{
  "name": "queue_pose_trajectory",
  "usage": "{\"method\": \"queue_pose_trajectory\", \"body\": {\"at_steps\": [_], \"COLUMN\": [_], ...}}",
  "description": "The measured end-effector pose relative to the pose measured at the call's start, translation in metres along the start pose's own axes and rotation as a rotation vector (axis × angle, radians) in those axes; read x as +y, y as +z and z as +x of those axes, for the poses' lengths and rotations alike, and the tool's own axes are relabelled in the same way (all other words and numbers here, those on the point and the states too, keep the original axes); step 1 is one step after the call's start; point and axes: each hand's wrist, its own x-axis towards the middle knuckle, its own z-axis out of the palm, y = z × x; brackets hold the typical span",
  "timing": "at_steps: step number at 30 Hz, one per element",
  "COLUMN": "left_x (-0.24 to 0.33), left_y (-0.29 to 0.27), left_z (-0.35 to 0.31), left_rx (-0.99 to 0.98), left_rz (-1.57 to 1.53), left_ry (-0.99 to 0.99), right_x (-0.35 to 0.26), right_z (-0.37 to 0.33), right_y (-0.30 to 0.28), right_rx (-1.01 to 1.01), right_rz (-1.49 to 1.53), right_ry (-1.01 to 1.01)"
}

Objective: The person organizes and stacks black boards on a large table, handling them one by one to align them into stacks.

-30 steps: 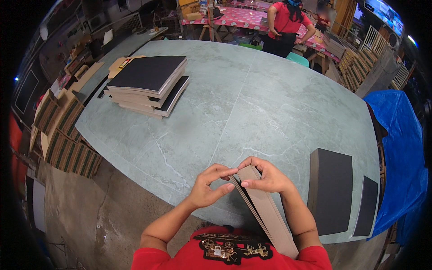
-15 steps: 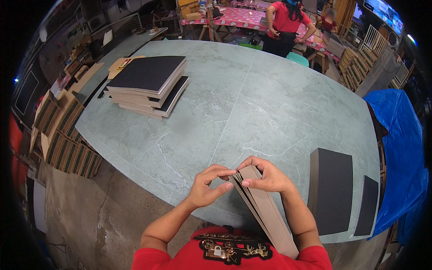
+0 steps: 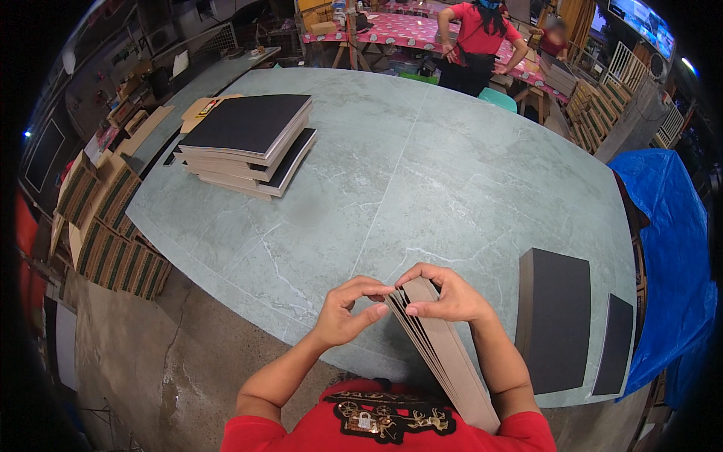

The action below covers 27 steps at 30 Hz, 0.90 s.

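Note:
At the table's near edge, a stack of grey-brown cardboard sheets [image 3: 444,350] stands on edge, tilted, its lower end close to my red shirt. My right hand [image 3: 448,297] grips its upper end, thumb on the near face and fingers over the top. Thin dark gaps show between the sheets on the left side. My left hand [image 3: 350,310] has its thumb and index finger apart, the index fingertip touching the sheets' top corner. To the right lie a thick stack of black-faced boards [image 3: 557,320] and a smaller black board [image 3: 614,344].
Black-covered boards [image 3: 245,128] are piled unevenly at the table's far left. A blue tarp [image 3: 666,248] hangs by the right edge. Bundled cardboard [image 3: 124,252] stands left of the table. Beyond the far edge, a person in red [image 3: 482,41] stands by a pink-covered table [image 3: 399,29].
The sheets' left edges have spread further apart, showing more gaps between them. Both my hands stay almost in place. Across the room, the seated person's head has shifted slightly.

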Motion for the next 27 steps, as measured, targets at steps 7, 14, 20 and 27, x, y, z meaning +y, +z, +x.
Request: {"method": "queue_pose_trajectory", "body": {"at_steps": [7,14,20,27], "left_x": [-0.009,0.006,0.004,0.003], "left_y": [0.014,0.016,0.015,0.013], "left_z": [-0.001,0.008,0.006,0.005], "left_rx": [0.064,-0.022,-0.017,-0.032], "left_rz": [-0.315,-0.159,-0.173,-0.194], "left_ry": [-0.103,-0.13,-0.156,-0.165], "right_x": [-0.004,0.003,0.005,0.003], "right_z": [-0.002,-0.002,-0.003,-0.004], "right_y": [0.0,-0.001,-0.003,-0.005], "right_rx": [0.019,0.052,0.062,0.063], "right_rz": [0.088,0.104,0.125,0.105], "right_ry": [0.081,0.043,0.063,0.048]}}
